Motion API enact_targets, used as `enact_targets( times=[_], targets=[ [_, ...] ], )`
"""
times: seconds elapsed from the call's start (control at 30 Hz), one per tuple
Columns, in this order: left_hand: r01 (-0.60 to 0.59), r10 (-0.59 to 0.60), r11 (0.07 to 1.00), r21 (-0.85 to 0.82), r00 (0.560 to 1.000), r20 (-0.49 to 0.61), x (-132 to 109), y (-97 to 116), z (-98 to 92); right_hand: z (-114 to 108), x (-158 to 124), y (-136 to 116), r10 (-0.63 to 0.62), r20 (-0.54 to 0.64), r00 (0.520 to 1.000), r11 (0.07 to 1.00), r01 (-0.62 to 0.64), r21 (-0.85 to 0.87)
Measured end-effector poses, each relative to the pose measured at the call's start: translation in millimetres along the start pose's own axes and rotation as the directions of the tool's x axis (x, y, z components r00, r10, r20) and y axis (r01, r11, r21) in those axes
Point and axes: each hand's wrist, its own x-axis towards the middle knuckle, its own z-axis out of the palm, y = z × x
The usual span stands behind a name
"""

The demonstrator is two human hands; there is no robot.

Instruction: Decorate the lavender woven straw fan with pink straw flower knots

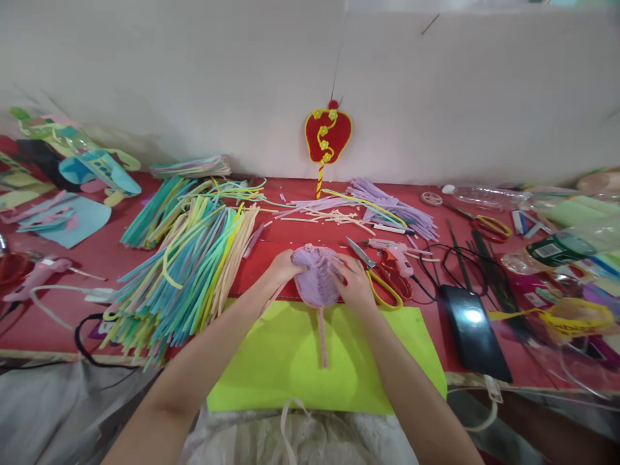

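Note:
A small purple fan (317, 287) of pipe cleaners, with a pink edge and a pink handle (322, 339), lies upright in front of me, its handle pointing toward me. My left hand (281, 268) is closed on its upper left edge. On the opposite side, my right hand (356, 282) grips the right edge with bent fingers, partly covering the purple surface. Beneath the fan is a bright yellow-green sheet (271, 374), with a red sheet (271, 248) behind it. A thin pink strand (272, 300) hangs by my left wrist.
A heap of coloured pipe cleaners (179, 271) lies left, purple ones (387, 206) behind. Yellow-handled scissors (382, 290) and a pink glue gun (400, 255) sit by my right hand. A phone (472, 332) lies right. A red fan (328, 135) stands against the wall.

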Motion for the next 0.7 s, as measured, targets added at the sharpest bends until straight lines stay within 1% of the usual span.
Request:
enact_targets(
  times=[0.07,0.17,0.23,0.27,0.3,0.33,0.37,0.43,0.47,0.5,0.53,0.6,0.7],
  targets=[
    [-0.018,0.021,0.993,0.115,1.0,-0.023,-2.4,1.0,-1.0,2.7,-1.1,-1.9,-0.038,0.093,0.995,0.998,0.042,-0.036],
    [-0.028,0.044,0.968,0.251,0.997,-0.057,-7.9,6.3,-2.7,4.6,-2.3,-5.7,-0.04,0.18,0.983,0.987,0.066,-0.144],
    [-0.019,0.042,0.908,0.419,0.998,-0.047,-14.2,13.0,-2.5,4.5,-2.3,-8.5,-0.028,0.207,0.978,0.971,0.075,-0.225],
    [-0.008,0.033,0.858,0.514,0.999,-0.039,-18.4,17.3,-1.7,4.1,-2.1,-9.9,-0.024,0.219,0.975,0.963,0.081,-0.257],
    [-0.009,0.051,0.792,0.61,0.997,-0.052,-23.3,22.1,-0.5,3.7,-1.8,-11.3,-0.02,0.23,0.973,0.955,0.086,-0.283],
    [-0.025,0.115,0.717,0.696,0.99,-0.084,-28.7,27.3,1.2,3.2,-1.5,-12.6,-0.015,0.237,0.971,0.949,0.088,-0.302],
    [-0.074,0.2,0.636,0.768,0.977,-0.072,-34.4,32.4,3.2,2.7,-1.2,-13.8,-0.012,0.239,0.971,0.946,0.089,-0.313],
    [-0.196,0.336,0.478,0.856,0.942,0.027,-44.9,41.5,7.5,1.7,-0.8,-15.9,-0.014,0.239,0.971,0.943,0.092,-0.319],
    [-0.243,0.355,0.419,0.875,0.931,0.089,-49.3,45.0,9.3,1.2,-0.8,-16.7,-0.017,0.236,0.972,0.944,0.093,-0.317],
    [-0.301,0.336,0.379,0.875,0.926,0.173,-52.9,47.7,10.5,0.7,-1.0,-17.4,-0.02,0.234,0.972,0.944,0.095,-0.315],
    [-0.34,0.301,0.368,0.865,0.924,0.236,-55.9,49.7,11.0,0.3,-1.2,-17.9,-0.025,0.232,0.972,0.945,0.098,-0.311],
    [-0.373,0.236,0.394,0.84,0.924,0.3,-60.4,52.3,8.8,-0.3,-1.6,-18.8,-0.031,0.229,0.973,0.947,0.102,-0.306],
    [-0.367,0.222,0.449,0.814,0.929,0.296,-67.4,57.1,-2.7,-0.2,-2.0,-19.3,-0.031,0.224,0.974,0.946,0.102,-0.309]
  ],
)
